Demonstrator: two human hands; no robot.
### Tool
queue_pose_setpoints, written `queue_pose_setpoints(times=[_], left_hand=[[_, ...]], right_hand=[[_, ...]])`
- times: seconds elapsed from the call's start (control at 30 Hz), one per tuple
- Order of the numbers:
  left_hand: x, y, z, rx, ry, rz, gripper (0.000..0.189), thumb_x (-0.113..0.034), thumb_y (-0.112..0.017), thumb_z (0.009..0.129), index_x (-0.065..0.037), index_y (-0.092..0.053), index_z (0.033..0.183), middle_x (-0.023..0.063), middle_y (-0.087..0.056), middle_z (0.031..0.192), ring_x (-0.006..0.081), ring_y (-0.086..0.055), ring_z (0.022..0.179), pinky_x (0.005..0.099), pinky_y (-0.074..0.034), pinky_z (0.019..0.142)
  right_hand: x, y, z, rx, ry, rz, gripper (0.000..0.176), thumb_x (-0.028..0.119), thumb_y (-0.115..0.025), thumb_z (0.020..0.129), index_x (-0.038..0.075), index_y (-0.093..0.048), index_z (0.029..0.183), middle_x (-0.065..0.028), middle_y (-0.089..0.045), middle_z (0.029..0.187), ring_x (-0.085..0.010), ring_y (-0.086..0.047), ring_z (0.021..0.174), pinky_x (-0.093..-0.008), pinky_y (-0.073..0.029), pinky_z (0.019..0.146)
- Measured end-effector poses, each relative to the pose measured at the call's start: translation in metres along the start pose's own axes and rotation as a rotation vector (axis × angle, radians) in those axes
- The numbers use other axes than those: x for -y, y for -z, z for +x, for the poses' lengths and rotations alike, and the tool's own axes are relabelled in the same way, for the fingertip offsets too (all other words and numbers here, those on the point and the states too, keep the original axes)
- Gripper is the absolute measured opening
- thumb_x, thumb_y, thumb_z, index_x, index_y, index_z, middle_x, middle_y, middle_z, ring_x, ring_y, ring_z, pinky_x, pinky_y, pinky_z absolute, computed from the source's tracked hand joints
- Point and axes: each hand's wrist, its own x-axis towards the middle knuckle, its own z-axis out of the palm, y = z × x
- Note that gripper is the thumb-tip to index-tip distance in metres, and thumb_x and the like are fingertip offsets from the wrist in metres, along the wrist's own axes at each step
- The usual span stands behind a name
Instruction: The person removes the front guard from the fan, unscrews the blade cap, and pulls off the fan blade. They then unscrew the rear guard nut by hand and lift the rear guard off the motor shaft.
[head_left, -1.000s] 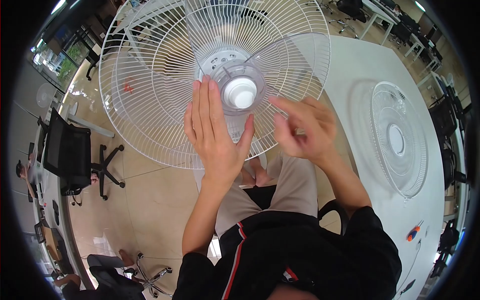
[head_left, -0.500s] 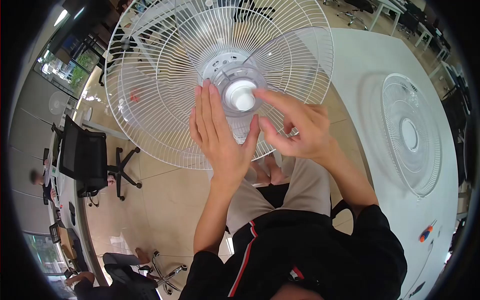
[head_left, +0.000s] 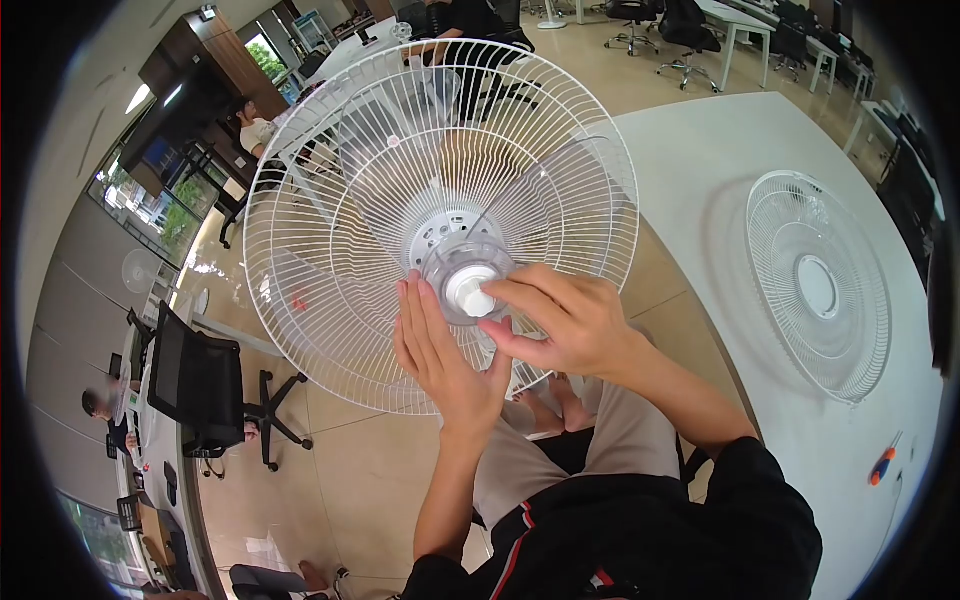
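Observation:
In front of me stands a fan with its white wire rear guard facing me and clear blades inside. A white round nut sits at the middle of the blades' clear hub. My right hand pinches the nut's right side between thumb and fingertips. My left hand has its fingers stretched out, lying against the hub's left and lower side, thumb apart.
On the white table to the right lie the round front guard and an orange-and-blue screwdriver. An office chair stands on the left. Other people sit in the background, one near the far left desk.
My right thumb and fingers have closed onto the white nut; before, they were spread beside it. The head view has tilted up, so the fan appears lower. My left hand stays at the hub.

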Motion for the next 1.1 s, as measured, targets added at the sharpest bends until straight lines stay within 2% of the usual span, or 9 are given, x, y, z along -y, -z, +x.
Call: queue_pose_setpoints(times=[0.17,0.27,0.37,0.47,0.57,0.67,0.77,0.87,1.1], left_hand=[[-0.002,0.001,-0.001,0.006,0.004,0.000,0.088,-0.027,-0.078,0.084,0.006,-0.032,0.153,0.0244,-0.041,0.156,0.0400,-0.037,0.147,0.0500,-0.024,0.117],[-0.002,0.000,0.001,0.004,-0.002,-0.004,0.089,-0.027,-0.078,0.084,0.006,-0.032,0.153,0.0244,-0.041,0.156,0.0399,-0.037,0.147,0.0498,-0.024,0.117],[-0.002,0.000,-0.004,0.006,0.002,0.001,0.090,-0.027,-0.078,0.084,0.006,-0.031,0.153,0.0244,-0.041,0.156,0.0399,-0.037,0.146,0.0498,-0.024,0.117],[0.002,-0.004,-0.005,-0.013,-0.009,-0.004,0.091,-0.028,-0.078,0.084,0.006,-0.031,0.153,0.0241,-0.041,0.156,0.0400,-0.037,0.147,0.0495,-0.025,0.117],[0.003,-0.004,-0.005,-0.016,-0.006,-0.012,0.092,-0.029,-0.079,0.083,0.006,-0.032,0.153,0.0241,-0.041,0.156,0.0399,-0.037,0.147,0.0493,-0.025,0.117],[0.001,-0.004,-0.005,-0.016,-0.009,-0.006,0.093,-0.030,-0.080,0.083,0.006,-0.032,0.153,0.0241,-0.041,0.156,0.0398,-0.037,0.147,0.0492,-0.025,0.117],[0.001,-0.005,-0.005,-0.024,-0.016,0.006,0.093,-0.030,-0.080,0.083,0.006,-0.032,0.153,0.0241,-0.040,0.156,0.0395,-0.037,0.147,0.0493,-0.025,0.117],[0.001,-0.005,-0.006,-0.019,-0.004,0.010,0.093,-0.031,-0.080,0.083,0.006,-0.032,0.153,0.0241,-0.041,0.156,0.0393,-0.037,0.147,0.0494,-0.024,0.117],[0.001,-0.006,-0.006,-0.013,0.004,0.009,0.094,-0.030,-0.080,0.083,0.006,-0.031,0.154,0.0242,-0.040,0.156,0.0392,-0.036,0.147,0.0495,-0.023,0.118]], right_hand=[[0.005,0.005,0.007,0.107,0.013,-0.069,0.043,0.017,-0.085,0.071,0.008,-0.072,0.111,-0.0021,-0.067,0.103,-0.0112,-0.065,0.063,-0.0238,-0.047,0.048],[-0.003,-0.002,0.000,0.076,-0.042,-0.017,0.049,0.016,-0.083,0.072,0.011,-0.070,0.120,-0.0025,-0.067,0.108,-0.0121,-0.066,0.066,-0.0245,-0.049,0.049],[0.005,0.005,0.008,0.115,-0.145,0.076,0.047,0.015,-0.083,0.072,0.010,-0.070,0.117,-0.0026,-0.067,0.107,-0.0131,-0.067,0.068,-0.0251,-0.050,0.050],[0.005,0.004,0.012,0.116,-0.031,0.012,0.038,0.019,-0.080,0.077,0.008,-0.067,0.111,-0.0005,-0.065,0.112,-0.0142,-0.068,0.068,-0.0265,-0.051,0.049],[-0.006,-0.006,0.000,0.055,0.041,-0.050,0.040,0.019,-0.079,0.077,0.009,-0.067,0.113,-0.0017,-0.065,0.117,-0.0139,-0.069,0.071,-0.0262,-0.051,0.050],[-0.007,-0.002,-0.001,0.089,-0.059,0.040,0.043,0.018,-0.079,0.076,0.011,-0.067,0.118,-0.0026,-0.065,0.121,-0.0135,-0.070,0.071,-0.0261,-0.051,0.050],[0.006,0.006,0.011,0.097,-0.109,0.075,0.040,0.019,-0.079,0.076,0.011,-0.069,0.114,-0.0022,-0.066,0.120,-0.0124,-0.069,0.069,-0.0254,-0.051,0.049],[-0.002,-0.005,0.003,0.039,0.028,0.018,0.048,0.015,-0.085,0.068,0.008,-0.072,0.113,-0.0052,-0.067,0.119,-0.0112,-0.064,0.063,-0.0236,-0.050,0.050],[0.002,0.003,0.005,0.037,-0.026,0.025,0.043,0.013,-0.086,0.068,0.008,-0.072,0.108,-0.0042,-0.068,0.119,-0.0109,-0.065,0.065,-0.0225,-0.051,0.051]])
